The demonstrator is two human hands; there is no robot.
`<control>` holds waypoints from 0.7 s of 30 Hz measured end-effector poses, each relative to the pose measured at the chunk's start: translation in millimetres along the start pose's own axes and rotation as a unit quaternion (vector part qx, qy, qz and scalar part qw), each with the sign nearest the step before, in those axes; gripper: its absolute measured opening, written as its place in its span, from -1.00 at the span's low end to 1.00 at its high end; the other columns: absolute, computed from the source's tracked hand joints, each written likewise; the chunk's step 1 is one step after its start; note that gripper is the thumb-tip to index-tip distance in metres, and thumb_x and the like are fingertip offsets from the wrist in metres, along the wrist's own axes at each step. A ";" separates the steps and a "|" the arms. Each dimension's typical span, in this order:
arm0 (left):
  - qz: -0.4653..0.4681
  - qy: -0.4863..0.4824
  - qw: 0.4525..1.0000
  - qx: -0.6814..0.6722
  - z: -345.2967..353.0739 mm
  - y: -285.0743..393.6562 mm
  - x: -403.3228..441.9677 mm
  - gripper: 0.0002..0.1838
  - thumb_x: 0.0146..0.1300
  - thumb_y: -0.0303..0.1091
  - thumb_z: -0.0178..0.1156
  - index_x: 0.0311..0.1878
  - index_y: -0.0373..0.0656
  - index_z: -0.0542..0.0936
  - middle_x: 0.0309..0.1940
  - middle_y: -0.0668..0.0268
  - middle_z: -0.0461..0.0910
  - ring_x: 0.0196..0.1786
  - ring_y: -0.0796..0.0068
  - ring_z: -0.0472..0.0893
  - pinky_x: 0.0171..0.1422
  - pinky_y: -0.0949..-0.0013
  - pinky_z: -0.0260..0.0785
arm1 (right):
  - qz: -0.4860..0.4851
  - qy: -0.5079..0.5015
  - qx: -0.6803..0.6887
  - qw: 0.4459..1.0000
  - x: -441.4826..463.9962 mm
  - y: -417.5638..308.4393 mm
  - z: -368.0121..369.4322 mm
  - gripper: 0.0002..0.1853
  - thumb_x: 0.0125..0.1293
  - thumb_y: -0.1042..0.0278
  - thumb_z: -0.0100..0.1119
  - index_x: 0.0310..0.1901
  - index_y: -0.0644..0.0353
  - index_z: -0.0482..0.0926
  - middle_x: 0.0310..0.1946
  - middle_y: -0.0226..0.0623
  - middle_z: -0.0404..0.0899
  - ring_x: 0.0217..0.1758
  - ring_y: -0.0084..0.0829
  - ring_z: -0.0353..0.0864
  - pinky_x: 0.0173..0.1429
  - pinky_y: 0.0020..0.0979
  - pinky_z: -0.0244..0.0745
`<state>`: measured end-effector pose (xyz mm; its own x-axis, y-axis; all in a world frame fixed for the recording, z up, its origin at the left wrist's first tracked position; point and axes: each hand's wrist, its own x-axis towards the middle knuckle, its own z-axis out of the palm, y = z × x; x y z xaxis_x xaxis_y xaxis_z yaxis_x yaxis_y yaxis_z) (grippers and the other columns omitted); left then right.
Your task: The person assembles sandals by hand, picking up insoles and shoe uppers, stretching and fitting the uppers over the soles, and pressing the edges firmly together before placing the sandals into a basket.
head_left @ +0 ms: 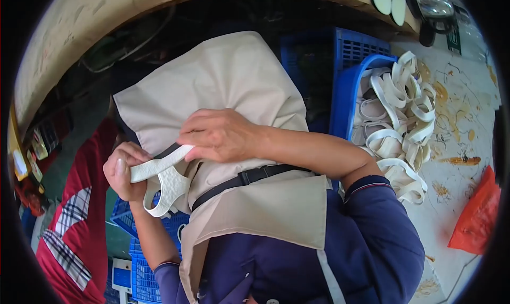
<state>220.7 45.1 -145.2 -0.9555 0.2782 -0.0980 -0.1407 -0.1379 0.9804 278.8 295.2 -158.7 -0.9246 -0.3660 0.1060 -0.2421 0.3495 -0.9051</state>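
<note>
My left hand (126,170) grips one end of a white leather strap piece (172,190), thumb on top. My right hand (220,135) pinches the strap's other end, its fingers closed. The piece has a wide textured part with a loop hanging below the strap. A dark strip shows behind the strap between both hands. Everything is held above the beige apron (223,70) on my lap.
On the right, a blue basket (350,99) holds many white strap pieces (396,102), some spilling over its edge. A red bag (475,213) lies farther right. Blue crates (143,272) and red cloth (87,197) are at the left. A curved table edge (69,33) spans the top.
</note>
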 end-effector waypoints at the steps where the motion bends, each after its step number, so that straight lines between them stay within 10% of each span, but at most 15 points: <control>1: -0.009 0.009 1.000 0.009 -0.4 1.8 -0.3 -0.51 0.34 -0.12 0.04 -0.58 -0.37 0.46 -0.54 0.00 0.57 -0.49 0.31 0.52 -0.33 0.35 0.38 | 0.011 0.006 -0.005 1.000 -7.6 2.8 -3.2 -0.59 0.19 0.13 0.42 -0.01 0.21 0.73 -0.10 -0.24 0.71 -0.02 -0.21 0.67 0.01 -0.27 0.61; 6: -0.025 0.021 0.999 -0.039 -24.3 22.2 23.4 -0.56 0.37 -0.20 0.01 -0.55 -0.34 0.50 -0.54 0.03 0.57 -0.51 0.34 0.48 -0.36 0.38 0.29 | 0.116 0.014 0.119 0.986 -11.1 -0.8 -14.5 -0.56 0.28 0.11 0.39 0.06 0.28 0.70 -0.06 -0.07 0.72 0.03 -0.05 0.68 0.16 -0.20 0.56; 9: -0.028 0.188 0.981 -0.034 -124.0 50.4 34.7 -0.74 0.37 -0.35 0.10 -0.06 -0.41 0.49 -0.32 0.01 0.63 -0.34 0.25 0.62 -0.17 0.27 0.52 | 0.213 -0.046 0.260 0.941 -2.2 -1.1 -22.2 -0.33 0.31 0.00 0.38 0.32 0.28 0.52 0.20 0.00 0.60 0.27 -0.06 0.59 0.35 -0.19 0.46; 10: 0.081 0.197 0.960 0.182 -131.3 62.8 32.7 -0.66 0.35 -0.36 0.16 0.07 -0.41 0.43 -0.25 0.03 0.64 -0.27 0.21 0.65 -0.08 0.22 0.57 | 0.192 0.000 0.335 0.923 2.3 -2.6 -13.3 -0.19 0.28 -0.06 0.40 0.42 0.26 0.35 0.31 0.01 0.49 0.38 -0.11 0.48 0.42 -0.17 0.38; 12: 0.162 0.189 0.776 0.579 -121.8 73.2 24.8 -0.51 0.24 -0.30 0.30 0.14 -0.37 0.43 -0.17 0.07 0.66 -0.18 0.15 0.69 0.04 0.16 0.60 | 0.120 0.081 0.437 0.888 23.4 -9.9 -3.0 0.06 0.22 -0.15 0.45 0.56 0.23 0.08 0.48 0.01 0.28 0.54 -0.16 0.28 0.54 -0.11 0.25; 14: 0.216 0.090 0.432 0.871 -91.6 68.5 11.9 -0.46 0.09 -0.17 0.47 0.03 -0.30 0.54 -0.14 0.13 0.66 -0.13 0.09 0.69 0.10 0.12 0.60 | 0.036 0.178 0.491 0.852 66.1 -21.9 -9.4 0.14 0.11 -0.08 0.56 0.56 0.23 0.07 0.43 0.06 0.34 0.51 -0.15 0.33 0.52 -0.12 0.27; 15: 0.158 -0.002 0.537 0.829 -85.7 47.6 -1.0 -0.51 0.19 -0.17 0.38 0.06 -0.33 0.54 -0.11 0.11 0.67 -0.08 0.12 0.68 0.13 0.13 0.57 | 0.066 0.196 0.455 0.866 82.6 -27.9 -32.6 0.09 0.08 0.00 0.58 0.52 0.25 0.13 0.38 0.07 0.41 0.45 -0.12 0.41 0.48 -0.14 0.32; 16: -0.053 -0.043 0.825 0.561 -81.9 22.7 -18.5 -0.54 0.29 -0.17 0.28 0.09 -0.35 0.55 -0.07 0.10 0.67 -0.04 0.15 0.67 0.17 0.15 0.54 | 0.097 0.213 0.418 0.878 94.0 -28.3 -54.6 0.04 0.05 0.08 0.59 0.49 0.27 0.20 0.32 0.07 0.47 0.39 -0.10 0.48 0.44 -0.17 0.36; 17: -0.204 0.018 0.940 0.274 -71.5 5.8 -27.3 -0.56 0.40 -0.16 0.18 0.12 -0.38 0.55 -0.03 0.09 0.67 0.00 0.18 0.66 0.21 0.16 0.51 | 0.081 0.219 0.336 0.913 100.1 -20.5 -62.8 -0.02 0.03 0.12 0.57 0.44 0.30 0.26 0.27 0.07 0.52 0.34 -0.08 0.53 0.40 -0.18 0.41; 21: -0.094 0.034 0.994 0.045 -20.3 13.2 22.9 -0.48 0.54 -0.11 0.04 0.28 -0.42 0.47 0.25 0.01 0.52 0.21 0.19 0.59 0.34 0.14 0.43 | 0.035 0.131 0.148 0.980 120.7 -10.8 -84.4 -0.21 -0.01 0.11 0.48 0.25 0.39 0.50 0.11 0.10 0.63 0.21 0.02 0.61 0.30 -0.16 0.49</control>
<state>191.7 30.4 -137.9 -0.9303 0.2263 -0.2885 -0.2970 -0.0035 0.9549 145.0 320.1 -101.3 -0.9890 -0.1028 0.1061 -0.1151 0.0858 -0.9896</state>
